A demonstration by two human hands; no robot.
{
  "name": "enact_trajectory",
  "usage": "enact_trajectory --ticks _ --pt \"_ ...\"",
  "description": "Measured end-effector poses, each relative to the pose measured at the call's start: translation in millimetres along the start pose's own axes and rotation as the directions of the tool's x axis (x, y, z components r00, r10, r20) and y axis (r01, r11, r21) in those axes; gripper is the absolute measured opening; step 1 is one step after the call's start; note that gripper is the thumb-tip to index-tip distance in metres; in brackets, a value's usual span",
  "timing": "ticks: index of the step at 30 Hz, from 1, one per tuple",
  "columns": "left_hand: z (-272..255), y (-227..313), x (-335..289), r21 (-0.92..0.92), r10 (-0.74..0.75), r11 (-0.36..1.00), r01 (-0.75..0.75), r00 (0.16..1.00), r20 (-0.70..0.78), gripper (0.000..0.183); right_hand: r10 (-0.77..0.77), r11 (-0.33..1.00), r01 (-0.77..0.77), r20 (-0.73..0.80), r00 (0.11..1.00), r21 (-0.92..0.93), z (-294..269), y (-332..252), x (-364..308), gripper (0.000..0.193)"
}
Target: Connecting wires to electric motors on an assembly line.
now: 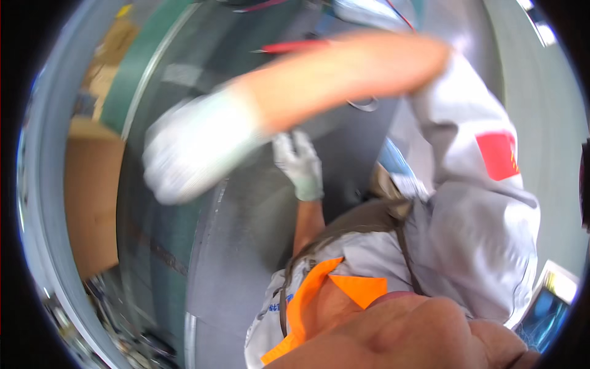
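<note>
My right arm reaches across the upper middle, over the dark grey work surface (pixel 246 246). At its end, my right hand (pixel 200 147), in a white glove, is smeared by motion, so its fingers and anything in them cannot be made out. Lower and closer to my body is my left hand (pixel 299 163), also in a whitish glove. Its fingers point away from me with a gap between them, and nothing shows in them. Beyond my right forearm lies a slim red tool (pixel 295 46), partly hidden. A pale ring-shaped piece (pixel 364 104) shows just below that forearm.
On the left, a cardboard box (pixel 92 197) stands beyond the green strip (pixel 147 67) along the surface. A clear plastic bag (pixel 369 13) lies at the far end. Blue-and-white packaging (pixel 399 166) sits beside my right side. A lit screen (pixel 547 310) is at the lower right.
</note>
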State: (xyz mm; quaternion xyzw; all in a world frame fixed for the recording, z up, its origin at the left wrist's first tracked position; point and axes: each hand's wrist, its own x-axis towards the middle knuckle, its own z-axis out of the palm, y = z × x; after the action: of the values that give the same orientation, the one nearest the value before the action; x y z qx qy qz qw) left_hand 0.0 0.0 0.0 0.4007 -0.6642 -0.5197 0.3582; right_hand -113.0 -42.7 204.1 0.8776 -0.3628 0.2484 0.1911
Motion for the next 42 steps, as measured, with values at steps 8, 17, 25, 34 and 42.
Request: enact_trajectory --ticks 8,17,25,34,42 --pt "-57 32 5 0.078 0.16 0.985 -0.154 0.985 -0.069 0.031 0.766 0.627 -0.712 0.081 0.638 -0.318 -94 78 -67 0.016" --pt "-76 -5 -141 -0.134 -0.26 0.959 0.249 0.963 -0.07 0.026 0.856 0.514 -0.764 0.173 0.488 -0.39 -108 64 -42 0.019" --pt "-87 34 -47 -0.099 -0.196 0.979 0.177 0.951 -0.237 0.024 0.158 0.901 -0.205 0.15 0.976 0.383 77 39 138 0.022" --pt "-104 86 128 0.204 0.361 0.902 -0.38 0.924 0.122 0.046 0.804 0.579 -0.773 0.024 0.594 -0.259 125 281 77 0.025" --pt "-14 63 211 0.431 0.373 0.444 -0.786 0.599 0.708 0.083 0.999 -0.028 -0.847 0.021 -0.046 -0.531 129 390 -161 0.076"
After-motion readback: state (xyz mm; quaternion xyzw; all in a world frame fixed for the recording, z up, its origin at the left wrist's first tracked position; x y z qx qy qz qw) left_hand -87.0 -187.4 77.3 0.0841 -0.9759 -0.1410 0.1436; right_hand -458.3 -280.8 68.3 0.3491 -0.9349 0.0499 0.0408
